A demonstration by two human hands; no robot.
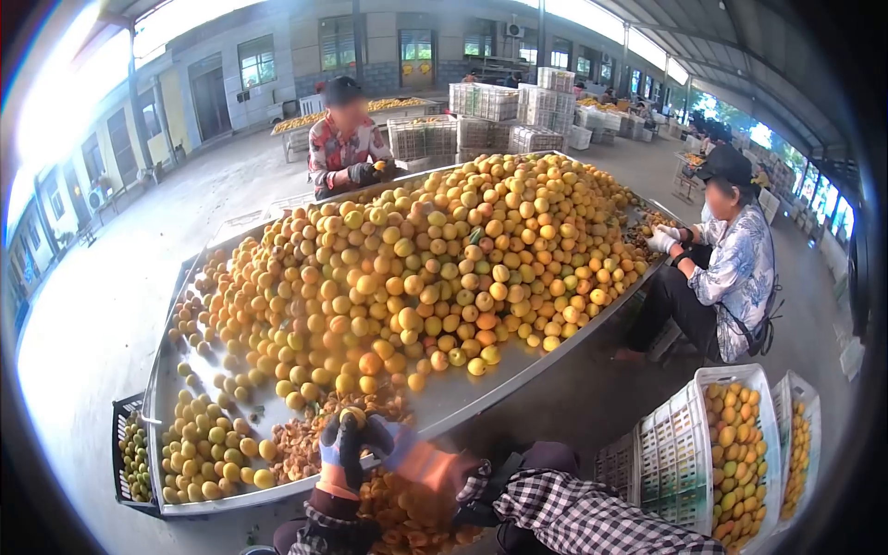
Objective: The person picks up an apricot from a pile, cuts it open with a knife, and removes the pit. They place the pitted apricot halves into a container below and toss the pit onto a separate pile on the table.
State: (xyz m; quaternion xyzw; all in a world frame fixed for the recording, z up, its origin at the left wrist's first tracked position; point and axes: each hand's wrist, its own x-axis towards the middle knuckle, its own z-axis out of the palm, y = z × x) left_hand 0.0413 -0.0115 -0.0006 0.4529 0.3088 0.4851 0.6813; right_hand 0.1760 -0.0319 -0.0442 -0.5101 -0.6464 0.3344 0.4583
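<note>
My left hand [341, 461], in an orange and grey glove, is closed around an apricot [352, 415] at the near edge of the metal table. Beside it, my right hand [418, 457], in a similar glove, is smeared by motion, so its fingers cannot be made out. Its blurred front end lies close to the left hand. Behind the hands are opened, brownish apricot pieces [301, 446] on the table. More orange apricot pieces [407, 513] lie below my hands, near my lap.
A large heap of apricots [407, 268] covers much of the metal table [481, 387]. Greener apricots [208, 449] lie at its left corner, beside a black crate [120, 439]. White crates [668, 453] stand at right. One person [347, 139] works opposite, another [735, 259] at right.
</note>
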